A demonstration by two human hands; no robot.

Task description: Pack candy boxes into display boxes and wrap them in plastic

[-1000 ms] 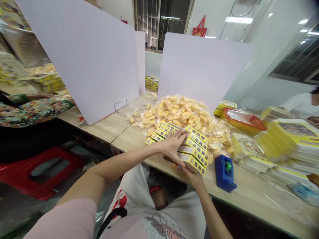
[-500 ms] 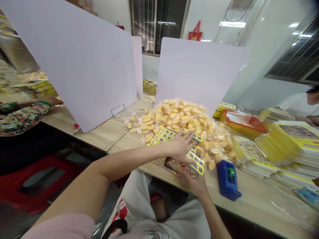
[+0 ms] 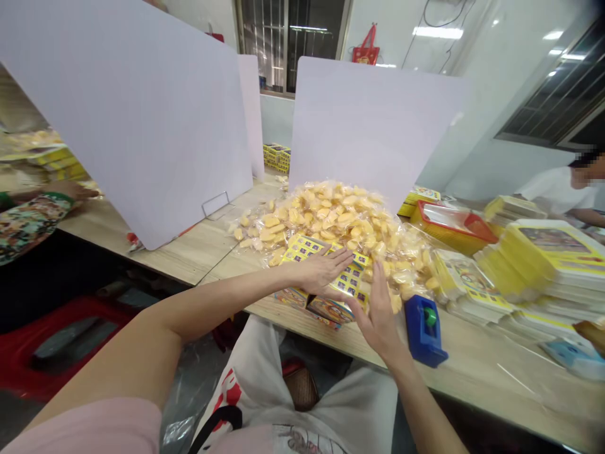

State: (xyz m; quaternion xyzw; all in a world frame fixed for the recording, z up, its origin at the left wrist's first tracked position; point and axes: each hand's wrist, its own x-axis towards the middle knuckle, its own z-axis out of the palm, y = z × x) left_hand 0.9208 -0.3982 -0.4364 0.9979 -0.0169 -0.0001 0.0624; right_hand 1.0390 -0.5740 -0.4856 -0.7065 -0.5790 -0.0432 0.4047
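Yellow boxes (image 3: 353, 280): 2 rows | left hand (image 3: 319, 274), right hand (image 3: 379, 318): grip released | tape dispenser (image 3: 422, 337): 1

One head-worn camera
Faces forward and down past the lap (image 3: 354, 400); left hand (image 3: 319, 274) and right hand (image 3: 379, 323) near, panels (image 3: 368, 126) beyond.

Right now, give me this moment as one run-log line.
left hand: flat atop yellow boxes; right hand: open at their right edge; wrapped yellow pieces: piled behind; blue tape dispenser: at right
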